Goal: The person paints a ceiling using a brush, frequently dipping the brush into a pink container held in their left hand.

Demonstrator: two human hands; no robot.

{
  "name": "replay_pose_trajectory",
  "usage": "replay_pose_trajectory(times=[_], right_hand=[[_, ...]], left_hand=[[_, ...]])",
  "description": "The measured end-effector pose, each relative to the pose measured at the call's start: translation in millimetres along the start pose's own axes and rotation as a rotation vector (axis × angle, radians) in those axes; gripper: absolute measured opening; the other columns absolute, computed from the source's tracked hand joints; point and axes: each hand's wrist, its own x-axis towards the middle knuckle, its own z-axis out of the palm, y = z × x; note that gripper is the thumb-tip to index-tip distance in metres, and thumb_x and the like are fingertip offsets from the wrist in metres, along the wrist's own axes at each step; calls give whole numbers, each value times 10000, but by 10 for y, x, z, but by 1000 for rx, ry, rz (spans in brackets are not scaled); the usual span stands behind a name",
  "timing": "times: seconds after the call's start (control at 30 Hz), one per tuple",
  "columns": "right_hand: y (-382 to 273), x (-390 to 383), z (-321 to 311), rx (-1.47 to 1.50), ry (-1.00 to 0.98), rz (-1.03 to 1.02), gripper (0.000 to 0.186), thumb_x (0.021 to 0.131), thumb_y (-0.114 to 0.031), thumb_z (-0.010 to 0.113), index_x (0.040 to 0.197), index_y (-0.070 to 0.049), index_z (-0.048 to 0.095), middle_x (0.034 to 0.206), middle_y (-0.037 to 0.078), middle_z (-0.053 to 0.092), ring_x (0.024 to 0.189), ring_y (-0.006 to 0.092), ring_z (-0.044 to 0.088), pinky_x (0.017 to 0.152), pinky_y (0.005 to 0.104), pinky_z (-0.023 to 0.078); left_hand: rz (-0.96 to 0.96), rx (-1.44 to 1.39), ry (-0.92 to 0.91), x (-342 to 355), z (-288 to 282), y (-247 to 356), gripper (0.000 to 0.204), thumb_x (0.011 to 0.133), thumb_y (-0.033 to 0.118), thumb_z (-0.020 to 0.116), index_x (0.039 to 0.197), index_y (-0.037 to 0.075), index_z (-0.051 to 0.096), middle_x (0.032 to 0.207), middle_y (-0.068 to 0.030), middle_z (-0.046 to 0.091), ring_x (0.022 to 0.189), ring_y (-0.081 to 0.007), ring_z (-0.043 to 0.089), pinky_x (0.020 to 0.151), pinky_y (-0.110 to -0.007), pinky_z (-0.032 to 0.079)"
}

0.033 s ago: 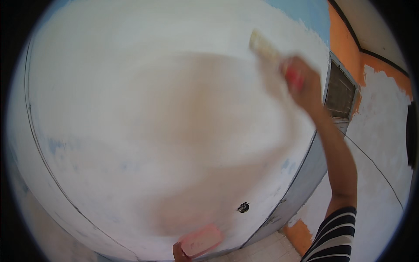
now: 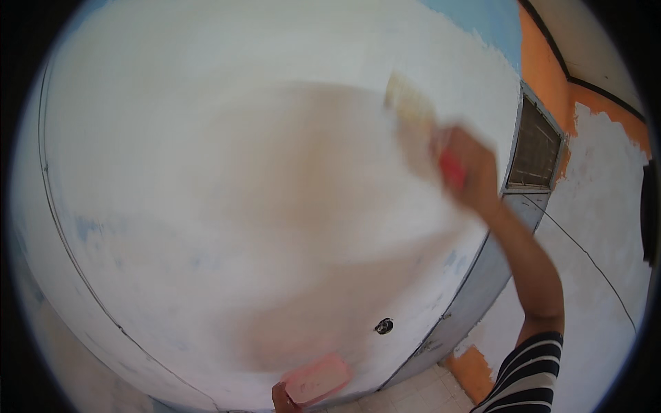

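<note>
My right hand (image 2: 469,165) is closed round the red handle of a paintbrush (image 2: 411,100), raised in front of the upper right of the wall. The brush's wide, pale bristles point up and left at the white-painted wall (image 2: 241,158); motion blurs both brush and hand. Whether the bristles touch the wall I cannot tell. Low in the middle, my left hand (image 2: 284,398) grips the left edge of a pink rectangular tub (image 2: 318,380), tilted so its pale inside shows. Only a few of the left hand's fingers come into view.
Blue paint (image 2: 482,27) shows along the wall's top right. A round wall hole (image 2: 384,325) sits above the tub. A thin cable (image 2: 82,275) runs down the left side. To the right are a grey door (image 2: 475,275), a vent panel (image 2: 536,148) and an orange-and-white wall (image 2: 599,199).
My right hand and the paintbrush have moved down and slightly left along the wall. The left hand and the pink tub have stayed in place.
</note>
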Motion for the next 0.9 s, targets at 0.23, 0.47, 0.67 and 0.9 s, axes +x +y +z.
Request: replay_pose_trajectory(times=[0.23,0.47,0.67,0.9], right_hand=[[-1093,-534,-32,886,-665,123,216,760,-8,697,960,-78,660,998,105,663,905,267,654,795,360,544],[663,1316,-259,428,117,173,466,927,-352,636,1146,58,604,963,135,693,945,170,656,884,332,508],[804,1722,-241,-166,199,564,335,921,-253,636,1091,36,644,925,118,704,895,155,645,794,282,481],[-1011,-221,237,469,-123,79,176,768,-56,697,941,-86,681,1049,130,674,946,283,673,779,360,557]], left_hand=[[-111,-148,22,-391,132,-634,480,1032,377,360,1305,-16,399,1173,-210,547,1100,-313,545,922,-447,460],[206,273,25,-198,-195,-517,477,1035,401,353,1306,10,392,1190,-171,531,1113,-261,535,950,-411,468],[-103,-50,-89,34,-528,-656,592,1002,512,360,1305,5,387,1188,-167,536,1111,-262,540,968,-413,461],[-889,-1324,70,514,-712,-382,365,943,311,454,1188,48,515,1160,-89,592,1140,-254,566,988,-419,446]])
